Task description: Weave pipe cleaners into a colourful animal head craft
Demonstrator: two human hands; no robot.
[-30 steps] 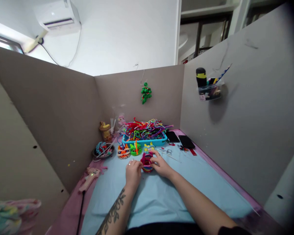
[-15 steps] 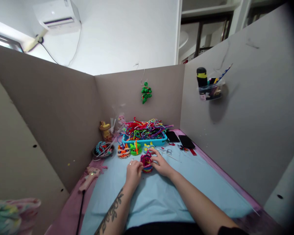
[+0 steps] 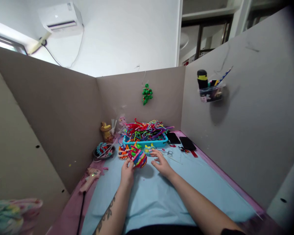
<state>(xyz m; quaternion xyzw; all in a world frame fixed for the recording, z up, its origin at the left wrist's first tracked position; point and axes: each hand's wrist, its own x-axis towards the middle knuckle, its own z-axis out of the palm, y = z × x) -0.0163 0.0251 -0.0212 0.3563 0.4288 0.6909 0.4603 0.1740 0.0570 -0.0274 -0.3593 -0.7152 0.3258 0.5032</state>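
A small round basket of striped, multicoloured pipe cleaners [image 3: 140,159] is tilted sideways, its magenta rim facing left. My left hand [image 3: 127,169] pinches it by the rim and holds it over the blue table cover [image 3: 156,199]. To its right, my right hand [image 3: 161,164] hovers with fingers apart, holding nothing. Just behind are an orange-and-white pipe-cleaner piece [image 3: 123,152] and a yellow-and-blue one [image 3: 149,149]. A green piece [image 3: 138,147] is mostly hidden behind the basket.
A blue tray [image 3: 156,143] heaped with pipe cleaners stands at the back. Scissors [image 3: 169,152] and two dark phones [image 3: 187,143] lie right of it. At left are a dark bowl [image 3: 110,156] and a pink corded tool [image 3: 90,180]. Grey partitions [image 3: 142,76] surround the table.
The basket has turned from opening toward me onto its side and shifted left and up with my left hand. My right hand has let go of it and opened.
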